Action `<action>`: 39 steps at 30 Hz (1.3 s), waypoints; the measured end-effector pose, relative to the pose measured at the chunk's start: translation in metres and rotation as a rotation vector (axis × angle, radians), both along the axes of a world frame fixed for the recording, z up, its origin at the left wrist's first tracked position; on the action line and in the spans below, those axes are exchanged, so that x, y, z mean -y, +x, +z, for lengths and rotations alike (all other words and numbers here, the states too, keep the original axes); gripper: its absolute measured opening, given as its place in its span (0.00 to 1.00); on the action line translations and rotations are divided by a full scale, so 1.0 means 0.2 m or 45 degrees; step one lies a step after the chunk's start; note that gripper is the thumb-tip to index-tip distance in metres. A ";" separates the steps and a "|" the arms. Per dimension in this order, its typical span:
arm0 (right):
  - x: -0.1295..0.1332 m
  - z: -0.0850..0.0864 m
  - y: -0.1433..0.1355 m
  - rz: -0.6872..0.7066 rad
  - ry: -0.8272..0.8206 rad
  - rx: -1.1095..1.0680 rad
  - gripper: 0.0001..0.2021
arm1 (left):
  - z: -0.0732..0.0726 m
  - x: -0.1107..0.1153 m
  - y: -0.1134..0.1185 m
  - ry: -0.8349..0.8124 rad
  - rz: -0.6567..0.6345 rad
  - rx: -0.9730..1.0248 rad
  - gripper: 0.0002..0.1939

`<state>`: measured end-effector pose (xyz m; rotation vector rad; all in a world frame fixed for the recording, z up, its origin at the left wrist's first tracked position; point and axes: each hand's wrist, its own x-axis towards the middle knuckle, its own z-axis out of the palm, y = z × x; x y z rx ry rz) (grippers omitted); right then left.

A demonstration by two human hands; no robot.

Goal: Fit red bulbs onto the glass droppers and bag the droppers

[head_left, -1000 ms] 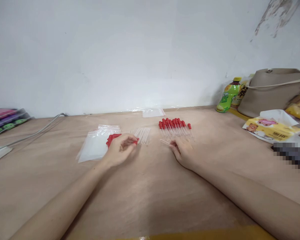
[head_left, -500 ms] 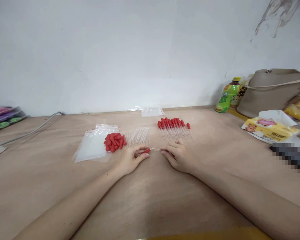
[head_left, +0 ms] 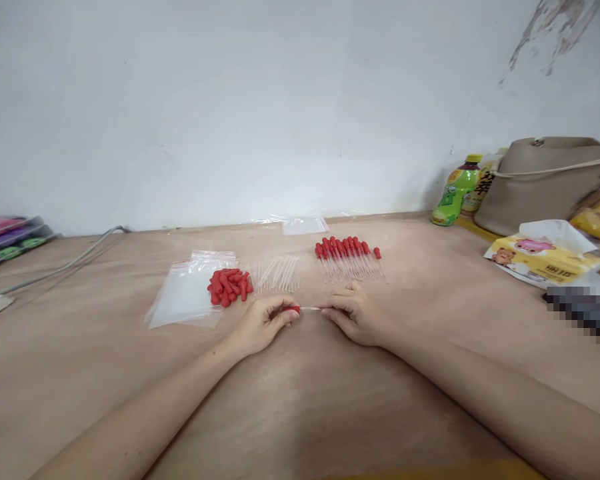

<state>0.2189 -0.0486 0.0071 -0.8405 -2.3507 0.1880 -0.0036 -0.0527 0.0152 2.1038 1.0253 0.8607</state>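
A red rubber dropper bulb (head_left: 292,309) is pinched in my left hand (head_left: 266,323), its open end facing right. My right hand (head_left: 353,312) grips a thin clear glass dropper tube (head_left: 310,309), which lies level between the hands and meets the bulb's mouth. How deep the tube sits in the bulb I cannot tell. Loose red bulbs (head_left: 229,285) are heaped beyond my left hand. Bare glass tubes (head_left: 277,272) lie in a row beside that heap. Past my right hand, droppers with red bulbs fitted (head_left: 347,253) lie side by side.
Clear zip bags (head_left: 183,293) lie under and left of the bulb heap, and another bag (head_left: 305,226) lies by the wall. At right are a green drink bottle (head_left: 455,193), a taupe bag (head_left: 540,180) and a yellow tissue pack (head_left: 547,260). A grey cable (head_left: 80,253) runs at left.
The bulb and tube have come into a straight, level line, where the tube was slightly tilted before. Both hands have shifted a little, staying close together.
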 end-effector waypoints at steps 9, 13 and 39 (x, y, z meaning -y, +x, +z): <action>0.01 0.01 -0.01 -0.085 0.058 0.101 0.09 | -0.02 0.01 -0.01 -0.102 0.009 -0.088 0.10; 0.03 -0.01 -0.02 -0.176 0.167 0.106 0.10 | 0.00 0.01 0.00 -0.049 0.081 -0.128 0.11; 0.04 0.03 -0.09 -0.149 -0.145 0.204 0.12 | 0.00 0.02 0.01 0.429 0.050 -0.286 0.07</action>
